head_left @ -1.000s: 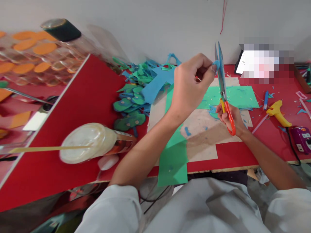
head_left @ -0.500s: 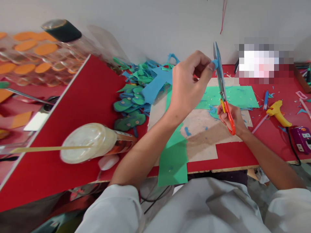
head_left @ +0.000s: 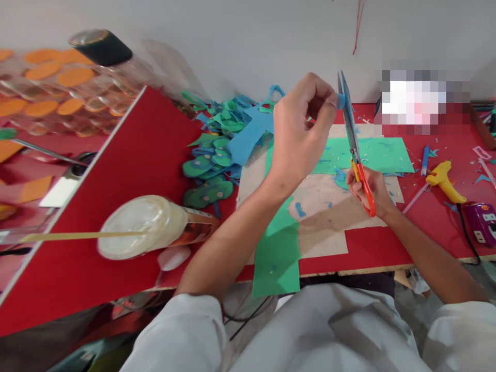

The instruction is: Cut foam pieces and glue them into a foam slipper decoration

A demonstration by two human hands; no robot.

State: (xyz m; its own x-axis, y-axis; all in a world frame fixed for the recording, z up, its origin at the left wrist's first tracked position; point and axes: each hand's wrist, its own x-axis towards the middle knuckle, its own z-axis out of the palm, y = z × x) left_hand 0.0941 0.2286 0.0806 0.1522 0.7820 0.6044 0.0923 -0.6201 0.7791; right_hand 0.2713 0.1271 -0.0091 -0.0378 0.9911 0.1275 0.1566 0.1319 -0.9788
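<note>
My left hand (head_left: 300,132) is raised above the red table, its thumb and fingers pinching a small blue foam piece (head_left: 341,99) against the scissor blades. My right hand (head_left: 368,191) grips the orange handles of the scissors (head_left: 354,142), whose blades point up and away and close on the blue piece. Below them lie green foam sheets (head_left: 372,155) and brown paper (head_left: 321,212) strewn with blue scraps.
A pile of green and blue foam cut-outs (head_left: 211,160) lies left of centre. A lidded plastic cup with a straw (head_left: 147,227) stands near the left. A yellow glue gun (head_left: 445,181) and a purple power plug (head_left: 482,222) are at the right. A raised red board (head_left: 96,206) slopes on the left.
My left hand has lifted slightly and moved a little left with the blue piece. The scissor blades have closed from slightly apart and tilted a little left.
</note>
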